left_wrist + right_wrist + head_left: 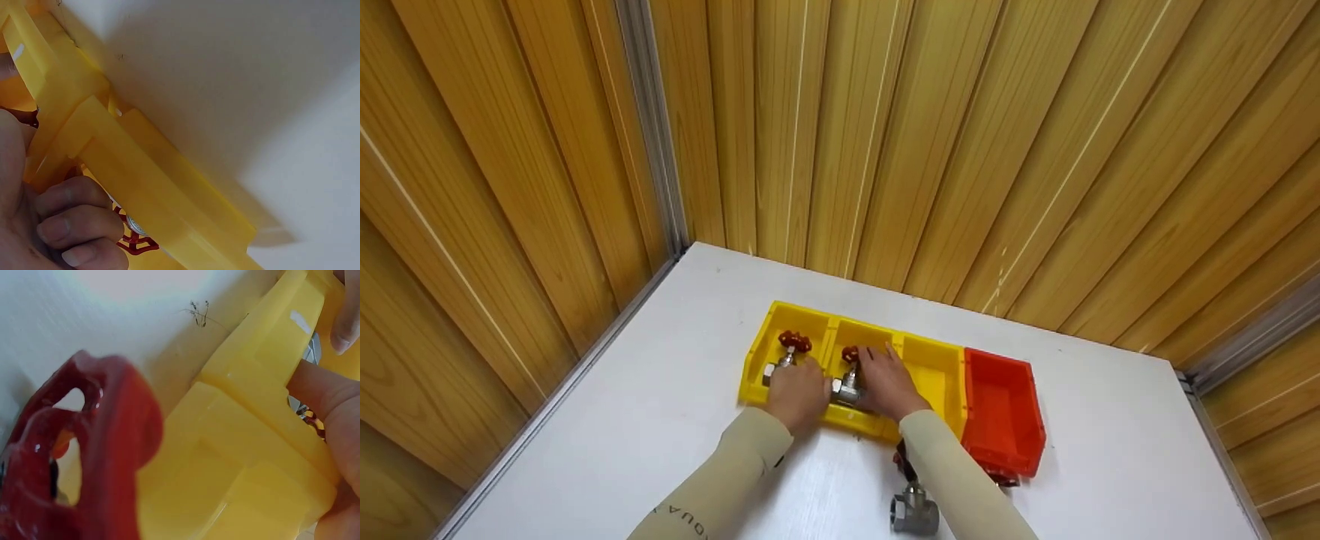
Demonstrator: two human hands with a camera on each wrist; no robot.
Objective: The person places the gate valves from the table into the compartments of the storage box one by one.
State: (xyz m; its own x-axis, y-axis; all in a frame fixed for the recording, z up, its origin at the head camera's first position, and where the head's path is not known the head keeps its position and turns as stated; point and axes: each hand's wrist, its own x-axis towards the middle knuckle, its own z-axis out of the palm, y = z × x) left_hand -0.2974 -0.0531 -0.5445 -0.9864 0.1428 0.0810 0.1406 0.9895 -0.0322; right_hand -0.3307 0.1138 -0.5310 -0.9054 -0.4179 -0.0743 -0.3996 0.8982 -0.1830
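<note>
In the middle-left yellow bin, my right hand (889,380) holds a metal valve (846,391) with a red handwheel (850,354), fingers by the wheel. My left hand (799,394) is at the wall between this bin and the leftmost yellow bin (751,375), beside the valve's hex end. Its fingers (84,222) are curled in the left wrist view; I cannot tell what they grip. A second valve (787,360) with a red handwheel (135,239) lies in the leftmost bin, partly hidden by the left hand. The right thumb (320,385) reaches over the bin's front edge.
A third yellow bin (934,360) and a red bin (1005,409) continue the row. Another valve (915,514) lies on the white table (697,337), near the right sleeve; a red handwheel (121,433) looms close in the right wrist view. Wood-patterned panels (855,135) stand behind.
</note>
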